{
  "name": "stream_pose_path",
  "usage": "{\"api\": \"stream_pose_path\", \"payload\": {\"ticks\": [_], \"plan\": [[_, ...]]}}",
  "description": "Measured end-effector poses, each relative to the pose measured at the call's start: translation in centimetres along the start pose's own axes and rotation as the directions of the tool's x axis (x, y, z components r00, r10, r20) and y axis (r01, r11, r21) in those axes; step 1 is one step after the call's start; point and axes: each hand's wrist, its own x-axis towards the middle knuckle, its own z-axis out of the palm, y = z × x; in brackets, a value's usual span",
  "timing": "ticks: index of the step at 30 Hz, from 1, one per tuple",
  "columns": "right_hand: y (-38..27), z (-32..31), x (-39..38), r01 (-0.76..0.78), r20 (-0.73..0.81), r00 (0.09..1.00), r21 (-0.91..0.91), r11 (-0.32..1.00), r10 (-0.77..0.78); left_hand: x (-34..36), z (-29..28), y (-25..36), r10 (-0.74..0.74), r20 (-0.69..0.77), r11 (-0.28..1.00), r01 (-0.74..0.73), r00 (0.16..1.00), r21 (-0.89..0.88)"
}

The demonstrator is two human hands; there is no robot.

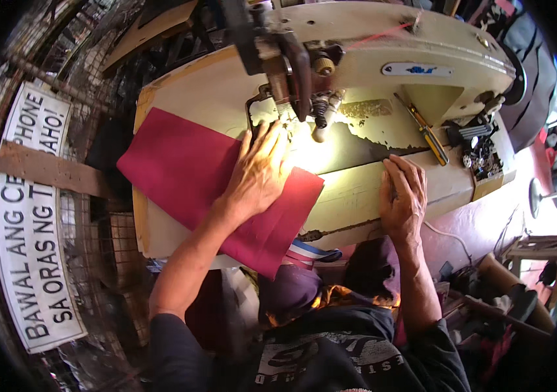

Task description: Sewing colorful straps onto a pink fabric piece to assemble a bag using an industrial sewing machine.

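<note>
A folded piece of maroon cloth (180,153) lies across the sewing machine's bed and hangs over its near edge. My left hand (259,173) is spread flat on the cloth, fingertips close to the needle and presser foot area (283,111). Bright lamp glare hides whether the cloth sits under the foot. On the bare tabletop (350,193) to the right rests my right hand (405,199), fingers loosely extended and side by side, holding nothing. The beige sewing machine (363,65) stands above both hands, with a red thread (379,34) running along its arm.
A yellow-and-black screwdriver (434,144) lies on the machine bed at right. Beyond it, a tray of small metal parts (484,157) sits at the table's corner. A wire grille with a white sign (33,222) stands at left, crossed by a brown strip (49,168).
</note>
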Motion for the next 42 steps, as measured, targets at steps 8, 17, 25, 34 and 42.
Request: {"api": "stream_pose_path", "payload": {"ticks": [8,17,25,34,42], "plan": [[0.0,0.1,0.4,-0.030,0.015,0.999,-0.018,0.999,0.031,-1.5,0.3,1.3,0.016,-0.096,0.997,-0.023,0.995,-0.068],[0.2,0.4,0.0,-0.133,-0.038,0.991,-0.143,0.981,0.129,2.1,0.9,-11.5,-0.132,-0.072,0.972,0.115,0.989,-0.205],[-5.5,1.5,1.1,0.031,0.191,0.977,0.303,0.953,-0.093,-5.6,-2.4,-16.7,-0.151,-0.074,0.968,0.132,0.986,-0.215],[-10.5,3.0,1.0,0.090,0.330,0.932,0.182,0.979,-0.148,-10.4,-3.6,-14.8,-0.122,-0.182,0.992,0.118,0.976,-0.036],[-16.2,-1.1,1.6,0.203,0.344,0.861,0.445,0.872,-0.376,-14.6,-3.6,-14.7,-0.145,-0.203,0.989,0.141,0.968,-0.038]]}}
